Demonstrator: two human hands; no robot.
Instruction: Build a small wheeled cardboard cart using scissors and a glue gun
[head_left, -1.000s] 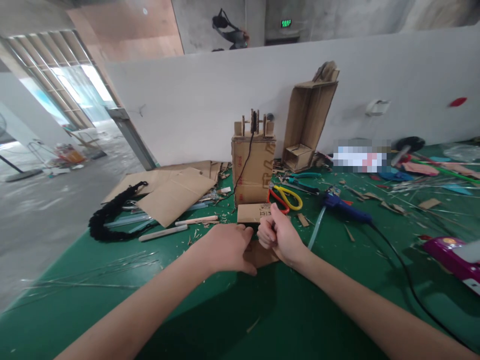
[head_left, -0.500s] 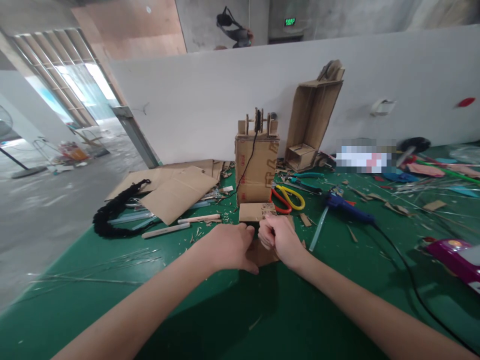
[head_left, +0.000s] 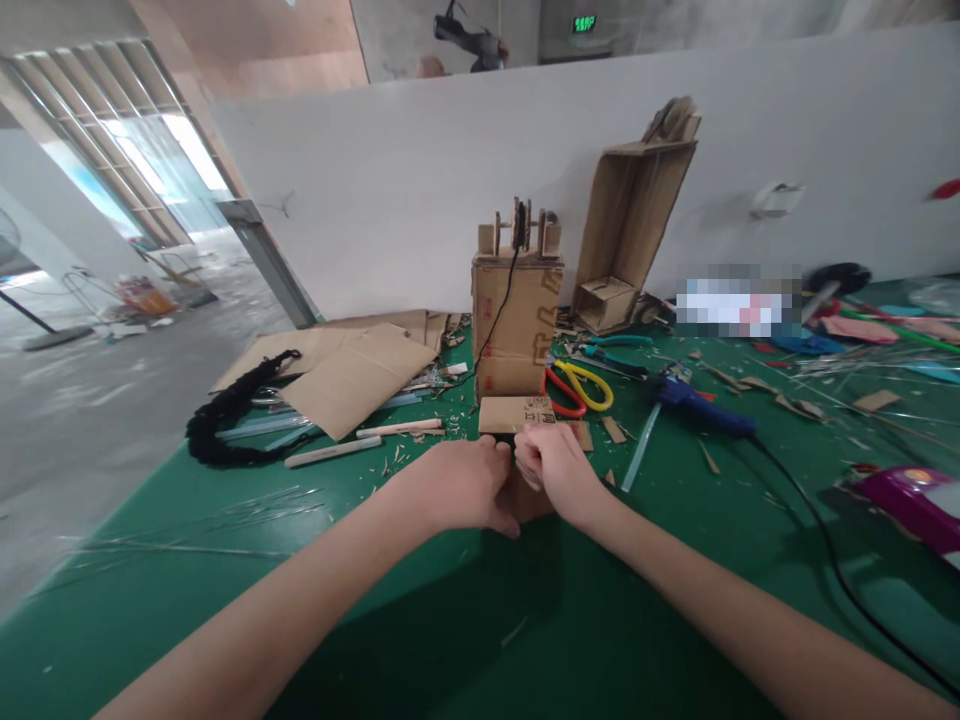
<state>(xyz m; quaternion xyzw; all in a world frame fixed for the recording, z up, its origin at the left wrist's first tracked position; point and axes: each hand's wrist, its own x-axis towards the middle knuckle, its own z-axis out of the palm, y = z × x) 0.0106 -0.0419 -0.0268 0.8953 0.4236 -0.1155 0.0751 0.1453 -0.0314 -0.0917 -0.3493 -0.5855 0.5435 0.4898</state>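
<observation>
Taking the two hands as the clock's centre, a folded brown cardboard piece [head_left: 534, 502] lies right there, between and partly beneath them on the green surface [head_left: 420, 640]. The left hand [head_left: 465, 485] curves over its nine o'clock side, thumb apart from the fingers; whether it grips the card cannot be told. The right hand [head_left: 559, 470], at three o'clock, is narrow, its fingers curled into a fist, and anything inside is hidden. Just ahead at twelve o'clock sits a small printed cardboard box [head_left: 502, 413], with a tall cardboard tower [head_left: 519, 330] upright behind it, a black cord [head_left: 501, 315] hanging down its face. Red and yellow tool handles [head_left: 604, 404] lie between one and two o'clock, a blue glue gun [head_left: 697, 408] between two and three, and a black braid [head_left: 206, 432] between nine and ten.
</observation>
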